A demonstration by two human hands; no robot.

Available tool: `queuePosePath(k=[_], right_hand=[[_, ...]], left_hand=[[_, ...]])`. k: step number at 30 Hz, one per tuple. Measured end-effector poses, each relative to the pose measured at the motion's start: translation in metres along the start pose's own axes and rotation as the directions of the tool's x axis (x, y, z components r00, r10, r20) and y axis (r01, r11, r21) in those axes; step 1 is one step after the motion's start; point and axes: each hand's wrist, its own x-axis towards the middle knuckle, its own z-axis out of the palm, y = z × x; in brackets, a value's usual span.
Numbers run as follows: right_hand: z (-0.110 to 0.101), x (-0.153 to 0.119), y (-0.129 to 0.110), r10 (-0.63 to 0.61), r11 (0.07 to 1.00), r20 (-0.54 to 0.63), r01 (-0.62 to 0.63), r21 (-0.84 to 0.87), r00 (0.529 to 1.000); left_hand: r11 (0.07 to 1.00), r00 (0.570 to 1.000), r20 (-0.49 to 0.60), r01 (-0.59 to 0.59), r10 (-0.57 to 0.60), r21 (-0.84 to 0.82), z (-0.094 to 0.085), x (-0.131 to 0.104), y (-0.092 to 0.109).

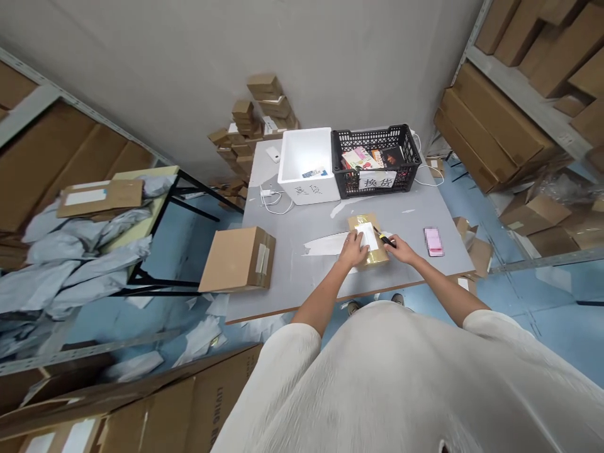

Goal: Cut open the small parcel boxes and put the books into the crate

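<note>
A small cardboard box (379, 256) with yellowish tape and a white label (367, 235) lies near the table's front edge. My left hand (353, 248) rests on its left side, fingers laid out over the box and the label's edge. In my right hand (401, 249) is a box cutter (387, 241) with a black and yellow handle, gripped in closed fingers. Its tip points at the upper right of the label; whether it touches the box I cannot tell. A phone with a pink screen (433, 241) lies to the right of my right hand.
A larger cardboard box (238, 259) stands on the table's left. Behind are a white foam bin (309, 192) and a black crate (346, 189) with booklets. White cables (278, 211) lie beside the bin. Grey parcels (85, 264) cover a side table, and loaded shelves (528, 75) stand right.
</note>
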Motion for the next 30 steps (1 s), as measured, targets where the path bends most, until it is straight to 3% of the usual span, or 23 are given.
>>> queuePosePath(k=[4, 7, 11, 14, 18, 21, 25, 30], right_hand=[[0.004, -0.001, 0.007, -0.001, 0.981, 0.067, -0.012, 0.192, 0.998], [0.002, 0.002, 0.014, 0.01, 0.978, -0.026, -0.005, 0.207, 1.0], [-0.005, 0.006, 0.026, 0.009, 0.984, -0.142, 0.017, 0.18, 0.99], [-0.012, 0.005, 0.036, 0.027, 0.981, -0.163, 0.005, 0.194, 0.986], [-0.017, 0.0, 0.047, 0.072, 0.974, -0.168, -0.032, 0.225, 0.983], [-0.017, -0.004, 0.051, 0.092, 0.974, -0.181, -0.051, 0.219, 0.979], [-0.014, -0.005, 0.05, 0.116, 0.973, -0.202, -0.071, 0.218, 0.972], [-0.006, 0.002, 0.039, 0.094, 0.954, -0.216, -0.026, 0.3, 0.972]], left_hand=[[0.984, 0.987, -0.027, 0.159, -0.158, 0.074, -0.006, 0.003, 0.023], [0.966, 0.967, -0.065, 0.249, -0.245, 0.07, -0.001, 0.009, 0.051], [0.963, 0.965, -0.059, 0.26, -0.256, 0.073, 0.01, 0.018, 0.083], [0.952, 0.957, -0.024, 0.288, -0.287, 0.105, 0.013, 0.024, 0.093], [0.94, 0.95, 0.005, 0.31, -0.313, 0.142, 0.008, 0.025, 0.092], [0.954, 0.966, 0.057, 0.237, -0.251, 0.185, 0.004, 0.02, 0.086], [0.978, 0.976, 0.208, 0.016, -0.061, 0.21, -0.003, 0.007, 0.068], [0.942, 0.908, 0.365, -0.285, 0.206, 0.178, -0.019, -0.005, 0.036]])
